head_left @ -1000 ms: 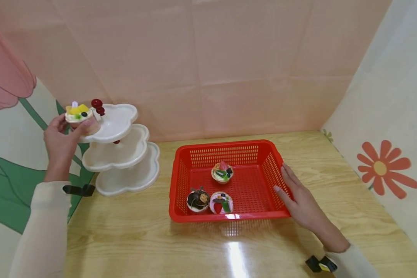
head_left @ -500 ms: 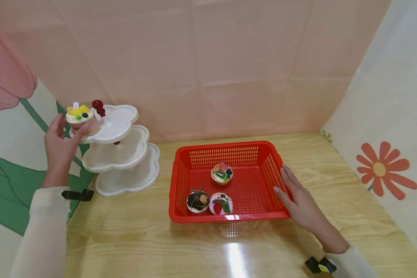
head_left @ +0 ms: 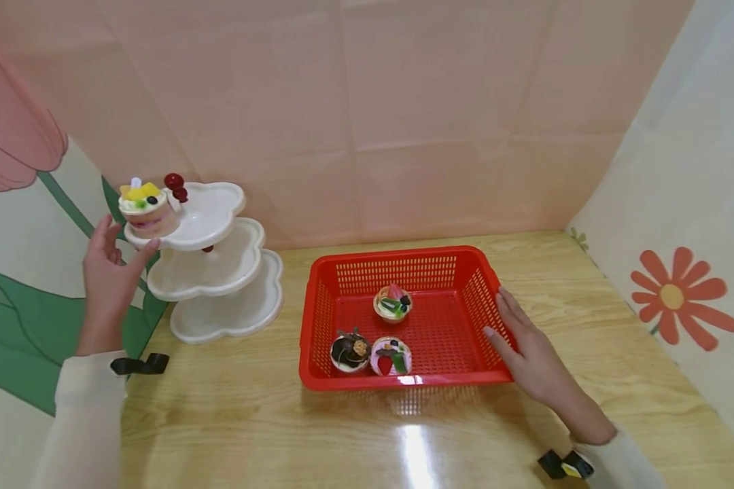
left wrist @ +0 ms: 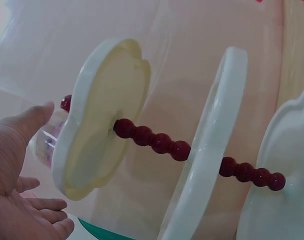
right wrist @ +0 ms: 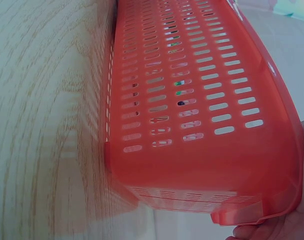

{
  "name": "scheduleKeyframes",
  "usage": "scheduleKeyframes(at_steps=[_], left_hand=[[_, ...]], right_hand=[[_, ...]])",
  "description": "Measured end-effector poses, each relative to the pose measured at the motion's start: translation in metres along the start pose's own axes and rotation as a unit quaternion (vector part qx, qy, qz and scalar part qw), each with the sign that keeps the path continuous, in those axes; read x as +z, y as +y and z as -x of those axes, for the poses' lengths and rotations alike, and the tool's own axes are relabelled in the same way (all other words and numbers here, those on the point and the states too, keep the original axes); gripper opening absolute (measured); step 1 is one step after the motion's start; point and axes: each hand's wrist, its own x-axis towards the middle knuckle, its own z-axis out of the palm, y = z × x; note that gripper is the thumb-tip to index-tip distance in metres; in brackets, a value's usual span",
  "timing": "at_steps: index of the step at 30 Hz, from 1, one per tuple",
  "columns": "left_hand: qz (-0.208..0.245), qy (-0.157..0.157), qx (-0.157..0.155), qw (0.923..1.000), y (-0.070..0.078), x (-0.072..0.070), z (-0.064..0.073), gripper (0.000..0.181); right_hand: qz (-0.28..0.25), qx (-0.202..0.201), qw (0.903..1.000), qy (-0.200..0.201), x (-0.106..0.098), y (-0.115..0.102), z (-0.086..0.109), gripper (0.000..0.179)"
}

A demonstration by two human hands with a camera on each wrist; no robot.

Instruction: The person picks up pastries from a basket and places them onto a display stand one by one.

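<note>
A clear cup of layered cake (head_left: 149,210), topped with yellow fruit, stands on the upper tier of a white three-tier stand (head_left: 204,272). My left hand (head_left: 111,265) is just below and left of it, fingers spread and holding nothing. In the left wrist view the cup (left wrist: 46,141) is partly hidden behind the tier's edge and the thumb. My right hand (head_left: 535,360) holds the right rim of a red plastic basket (head_left: 404,382), thumb over the edge and fingers outside. Inside sit a strawberry-topped tart (head_left: 393,303), a chocolate-topped cake cup (head_left: 350,352) and a pink-cream one (head_left: 391,356).
Both the stand and basket are on a light wood table (head_left: 269,421). A pink backdrop (head_left: 440,136) rises behind them, with floral panels at the sides. Red beads (head_left: 175,183) top the stand's post.
My left hand has let go of the fruit-topped cake cup and drawn down a little, leaving the cup on the upper tier. The right hand and basket have stayed put.
</note>
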Motion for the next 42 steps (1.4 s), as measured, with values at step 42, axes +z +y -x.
scheduleKeyframes(at_steps=[42], left_hand=[[0.177,-0.012,0.079,0.9810,-0.029,0.097,0.100,0.047]], right_hand=[[-0.004,0.015,0.9999,-0.006,0.000,-0.001,-0.001,0.071]])
